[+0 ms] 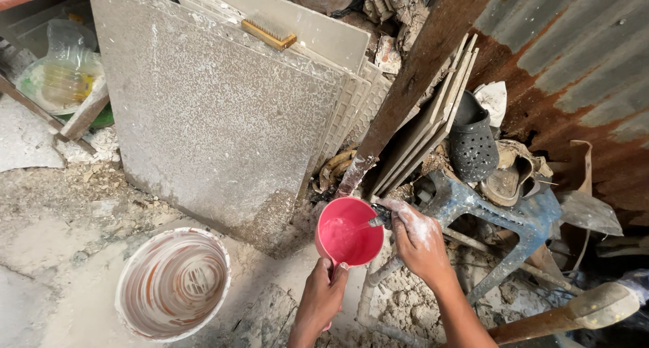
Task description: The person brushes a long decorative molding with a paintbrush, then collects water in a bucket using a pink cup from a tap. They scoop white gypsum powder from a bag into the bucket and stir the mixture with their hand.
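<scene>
Left hand (318,300) grips the handle of a pink cup (348,232), held above the dusty floor (61,253); right hand (419,240), fingers closed, pokes a small tool (374,221) inside it, near a white bucket (172,284).

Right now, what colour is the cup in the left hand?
Pink, with whitish residue inside; the head view shows the cup held by the left hand.

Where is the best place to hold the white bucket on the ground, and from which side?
Probably the white bucket is best taken by its rim at the near right edge, from above. It stands upright and open, no handle shows, and that edge lies closest to the left hand, which holds the pink cup.
</scene>
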### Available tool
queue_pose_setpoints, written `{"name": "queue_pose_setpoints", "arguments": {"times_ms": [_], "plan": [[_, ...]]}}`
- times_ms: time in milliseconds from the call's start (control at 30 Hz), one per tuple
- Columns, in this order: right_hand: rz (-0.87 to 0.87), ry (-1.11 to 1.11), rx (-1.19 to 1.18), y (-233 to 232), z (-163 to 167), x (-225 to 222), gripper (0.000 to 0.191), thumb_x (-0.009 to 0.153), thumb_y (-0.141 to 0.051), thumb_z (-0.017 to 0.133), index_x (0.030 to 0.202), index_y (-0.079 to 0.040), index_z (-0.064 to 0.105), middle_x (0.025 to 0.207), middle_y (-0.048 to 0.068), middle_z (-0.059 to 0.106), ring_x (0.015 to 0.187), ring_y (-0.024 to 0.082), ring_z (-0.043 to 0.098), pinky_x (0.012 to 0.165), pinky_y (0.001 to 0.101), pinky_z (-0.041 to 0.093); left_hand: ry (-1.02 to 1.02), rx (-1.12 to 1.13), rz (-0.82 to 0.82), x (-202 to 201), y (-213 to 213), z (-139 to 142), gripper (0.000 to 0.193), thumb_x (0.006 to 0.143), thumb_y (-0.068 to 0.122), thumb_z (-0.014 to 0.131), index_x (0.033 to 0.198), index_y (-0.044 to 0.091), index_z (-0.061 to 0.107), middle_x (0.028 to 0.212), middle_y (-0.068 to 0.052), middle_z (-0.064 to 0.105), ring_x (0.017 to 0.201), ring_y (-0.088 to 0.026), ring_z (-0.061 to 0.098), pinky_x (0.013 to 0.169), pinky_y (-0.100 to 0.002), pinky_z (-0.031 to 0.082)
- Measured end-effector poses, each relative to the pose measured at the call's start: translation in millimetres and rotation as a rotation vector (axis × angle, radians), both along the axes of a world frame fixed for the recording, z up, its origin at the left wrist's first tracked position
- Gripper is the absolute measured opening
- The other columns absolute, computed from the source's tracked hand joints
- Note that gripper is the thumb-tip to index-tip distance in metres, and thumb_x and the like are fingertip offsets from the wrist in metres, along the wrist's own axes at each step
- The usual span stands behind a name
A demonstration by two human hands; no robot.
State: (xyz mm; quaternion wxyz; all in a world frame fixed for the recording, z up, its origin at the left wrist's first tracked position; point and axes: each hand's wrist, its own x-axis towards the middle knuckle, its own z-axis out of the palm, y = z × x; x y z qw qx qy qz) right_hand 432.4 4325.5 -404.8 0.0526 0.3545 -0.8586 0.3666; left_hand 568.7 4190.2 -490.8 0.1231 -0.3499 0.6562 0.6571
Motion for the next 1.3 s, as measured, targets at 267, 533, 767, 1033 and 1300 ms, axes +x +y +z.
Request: {"name": "queue_pose_setpoints", "arguments": {"times_ms": [267, 533, 767, 1033, 1300], "plan": [[0.047, 0.112, -0.015, 1.3, -3.8, -2.4, 0.03, 0.095, -0.003, 0.054, 0.121, -0.008, 0.07, 0.103, 0.02, 0.075, 0.079, 0.038, 0.072, 0.068, 0.0444, 0.057, 0.069, -0.01, 0.027, 0.7, -1.7, -3.0, 0.036, 0.1, 0.036, 0.058, 0.106, 0.001, 0.057, 0.073, -0.007, 0.065, 0.051, -0.014, 0.061, 0.046, -0.03, 0.051], [-0.003, 0.082, 0.019, 1.7, -5.4, -3.6, 0.03, 0.094, -0.005, 0.055, 0.119, -0.009, 0.07, 0.087, 0.019, 0.073, 0.063, 0.033, 0.069, 0.059, 0.0435, 0.054, 0.005, 0.041, 0.045, 0.5, -5.7, 14.2, 0.034, 0.101, 0.037, 0.055, 0.11, 0.005, 0.056, 0.07, -0.005, 0.06, 0.047, -0.012, 0.054, 0.037, -0.031, 0.037], [-0.014, 0.076, 0.025, 2.1, -4.5, -0.8, 0.031, 0.094, -0.004, 0.054, 0.119, -0.01, 0.07, 0.078, 0.018, 0.07, 0.058, 0.031, 0.066, 0.058, 0.0434, 0.052, 0.012, 0.057, 0.072, 3.2, -6.2, 7.4, 0.034, 0.102, 0.035, 0.053, 0.108, 0.002, 0.057, 0.068, -0.005, 0.057, 0.045, -0.011, 0.05, 0.036, -0.031, 0.034], [0.008, 0.089, 0.004, 4.1, -3.3, 1.4, 0.034, 0.092, -0.002, 0.052, 0.12, -0.01, 0.069, 0.081, 0.018, 0.069, 0.059, 0.032, 0.066, 0.059, 0.0439, 0.052, 0.053, -0.093, 0.009, 2.6, -6.5, -15.5, 0.033, 0.101, 0.034, 0.054, 0.102, 0.002, 0.062, 0.074, -0.008, 0.066, 0.063, -0.014, 0.06, 0.06, -0.035, 0.049], [0.012, 0.115, 0.003, 3.2, -4.5, 0.9, 0.034, 0.091, -0.001, 0.052, 0.12, -0.009, 0.07, 0.087, 0.019, 0.071, 0.061, 0.034, 0.066, 0.06, 0.0439, 0.053, 0.057, -0.009, 0.049, 5.4, -2.5, -4.3, 0.033, 0.1, 0.033, 0.055, 0.1, 0.0, 0.06, 0.069, -0.009, 0.063, 0.05, -0.015, 0.057, 0.05, -0.035, 0.047]]}}
